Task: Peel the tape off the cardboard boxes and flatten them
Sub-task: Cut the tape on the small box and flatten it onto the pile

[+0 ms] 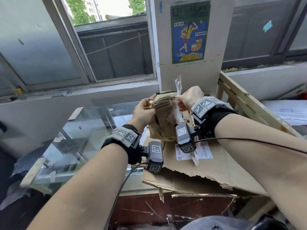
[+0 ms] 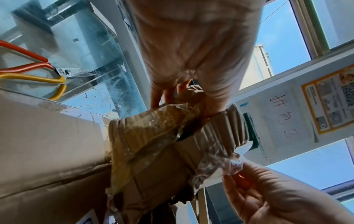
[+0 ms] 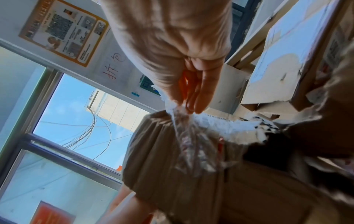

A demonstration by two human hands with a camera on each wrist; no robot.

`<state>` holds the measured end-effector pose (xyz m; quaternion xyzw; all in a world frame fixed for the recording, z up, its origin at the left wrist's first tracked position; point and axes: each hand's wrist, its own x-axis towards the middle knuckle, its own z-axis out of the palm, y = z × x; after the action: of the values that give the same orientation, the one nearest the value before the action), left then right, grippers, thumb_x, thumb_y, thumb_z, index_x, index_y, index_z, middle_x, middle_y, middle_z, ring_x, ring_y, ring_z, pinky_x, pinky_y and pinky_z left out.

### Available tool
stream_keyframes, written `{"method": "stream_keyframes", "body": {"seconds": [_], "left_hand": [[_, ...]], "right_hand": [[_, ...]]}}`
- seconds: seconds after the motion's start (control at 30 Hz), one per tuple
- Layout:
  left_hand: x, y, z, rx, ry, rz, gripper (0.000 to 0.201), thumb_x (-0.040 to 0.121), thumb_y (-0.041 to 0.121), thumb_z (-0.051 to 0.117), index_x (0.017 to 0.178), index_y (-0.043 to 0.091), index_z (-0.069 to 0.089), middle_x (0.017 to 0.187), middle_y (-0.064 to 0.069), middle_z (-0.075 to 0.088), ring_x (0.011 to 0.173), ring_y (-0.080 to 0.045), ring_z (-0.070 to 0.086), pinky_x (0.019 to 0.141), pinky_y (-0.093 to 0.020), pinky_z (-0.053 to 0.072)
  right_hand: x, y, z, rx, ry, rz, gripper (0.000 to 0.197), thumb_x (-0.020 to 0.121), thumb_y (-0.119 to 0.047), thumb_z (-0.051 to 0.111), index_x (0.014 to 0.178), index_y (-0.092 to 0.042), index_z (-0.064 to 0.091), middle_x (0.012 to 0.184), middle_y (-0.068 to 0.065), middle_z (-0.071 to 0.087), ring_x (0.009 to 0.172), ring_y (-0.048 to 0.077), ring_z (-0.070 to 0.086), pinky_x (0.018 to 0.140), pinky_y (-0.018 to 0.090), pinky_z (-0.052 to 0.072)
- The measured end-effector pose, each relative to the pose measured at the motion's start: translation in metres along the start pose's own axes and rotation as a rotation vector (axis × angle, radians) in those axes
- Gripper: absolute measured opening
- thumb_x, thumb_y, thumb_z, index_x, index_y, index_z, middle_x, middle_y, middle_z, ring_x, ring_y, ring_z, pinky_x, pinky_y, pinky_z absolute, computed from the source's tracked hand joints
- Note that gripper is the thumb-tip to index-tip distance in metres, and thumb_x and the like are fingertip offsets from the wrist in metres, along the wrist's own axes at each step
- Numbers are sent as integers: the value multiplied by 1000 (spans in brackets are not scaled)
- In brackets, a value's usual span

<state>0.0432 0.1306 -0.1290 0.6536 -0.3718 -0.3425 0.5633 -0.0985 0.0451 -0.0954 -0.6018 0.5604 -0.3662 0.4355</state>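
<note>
The poster (image 1: 189, 33) on the pillar is blue and green with a cartoon figure in yellow carrying boxes; its small print and QR code are too blurred to read. A second, orange-bordered notice (image 2: 332, 97) carries a QR code and small pictures, and beside it large handwritten characters (image 2: 283, 116) in marker run down the white surface, the first reading 拆 and the next 包. A white shipping label (image 1: 193, 151) with a barcode lies on the flat cardboard (image 1: 216, 170), a brown torn-edged sheet on the bench; its text is too small to make out. Above that sheet, held up in the air between both hands, is the box (image 1: 163, 117), a small crumpled brown carton with exposed corrugated ribs and wrinkled glossy tape (image 2: 216, 168) across it. The left hand (image 1: 143, 112) grips the box's left side, fingers curled over its top edge and thumb on the near face. The right hand (image 1: 191, 97) pinches a loose strip of the clear, crinkled tape between thumb and fingertips, the strip stretched from the box's top right corner with a shred standing upward. Scissors (image 2: 57, 72) with orange and yellow handles rest on the scratched glass top (image 1: 86, 130) to the left.
</note>
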Motion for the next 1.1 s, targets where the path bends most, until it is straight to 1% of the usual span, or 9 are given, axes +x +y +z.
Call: {"method": "stream_keyframes", "body": {"seconds": [0.17, 0.3, 0.37, 0.5, 0.63, 0.77, 0.93, 1.0, 1.1], "left_hand": [[2, 4, 0, 77, -2, 111, 37, 77, 6, 77, 105, 25, 62, 100, -5, 65, 83, -17, 60, 86, -38, 56], [6, 3, 1, 188, 54, 154, 35, 74, 15, 79, 94, 37, 62, 98, -1, 67, 80, -16, 58, 86, -43, 56], [6, 0, 2, 216, 48, 171, 36, 73, 13, 78, 91, 40, 61, 99, -2, 66, 82, -16, 58, 85, -45, 56], [7, -2, 4, 256, 40, 166, 36, 76, 11, 76, 93, 39, 60, 99, 0, 66, 84, -17, 61, 86, -42, 56], [10, -4, 3, 303, 76, 142, 36, 77, 9, 73, 102, 33, 61, 100, 1, 65, 85, -18, 62, 84, -37, 56], [10, -5, 5, 338, 99, 137, 39, 78, 4, 64, 106, 30, 62, 102, -1, 66, 88, -19, 63, 83, -34, 56], [8, -3, 8, 288, 170, 90, 38, 75, 6, 61, 107, 26, 61, 103, -6, 67, 96, -24, 65, 85, -42, 56], [9, -2, 8, 261, 198, 74, 40, 74, 10, 63, 112, 22, 60, 106, -7, 68, 97, -24, 65, 86, -42, 56], [8, -1, 10, 239, 206, 57, 47, 76, 12, 66, 122, 20, 58, 111, -7, 66, 103, -24, 64, 91, -41, 54]], "right_hand": [[-3, -2, 1, 16, 54, -32, 21, 78, -12, 77, 73, 7, 71, 65, 18, 69, 53, 27, 69, 52, 40, 59], [-8, -6, -3, 40, 96, -30, 34, 74, -5, 79, 96, 5, 55, 69, 19, 66, 52, 29, 68, 46, 41, 57], [-8, -5, -5, 11, 114, -53, 41, 71, -4, 81, 97, -5, 48, 79, 16, 64, 59, 30, 69, 50, 43, 58], [-8, -1, -4, -191, 100, -272, 11, 73, -11, 81, 74, -8, 70, 79, 13, 71, 68, 27, 70, 66, 41, 60], [-12, -3, -1, -322, -13, -439, 13, 84, -5, 64, 81, -4, 77, 77, 13, 72, 77, 27, 68, 77, 41, 57], [-16, -6, -2, -462, -172, -435, 25, 87, -4, 51, 88, 1, 75, 92, 17, 71, 90, 26, 64, 83, 31, 51], [-16, -3, -1, -443, -197, -432, 32, 84, -17, 59, 104, 7, 67, 102, 22, 68, 98, 34, 62, 88, 39, 50], [-19, -1, 2, -395, -258, -445, 55, 79, -24, 68, 127, -1, 54, 114, 13, 66, 107, 29, 61, 96, 37, 47], [-22, 3, 10, -405, -346, -405, 110, 74, -33, 77, 151, -8, 3, 142, 13, 45, 129, 27, 46, 111, 34, 34]]}}
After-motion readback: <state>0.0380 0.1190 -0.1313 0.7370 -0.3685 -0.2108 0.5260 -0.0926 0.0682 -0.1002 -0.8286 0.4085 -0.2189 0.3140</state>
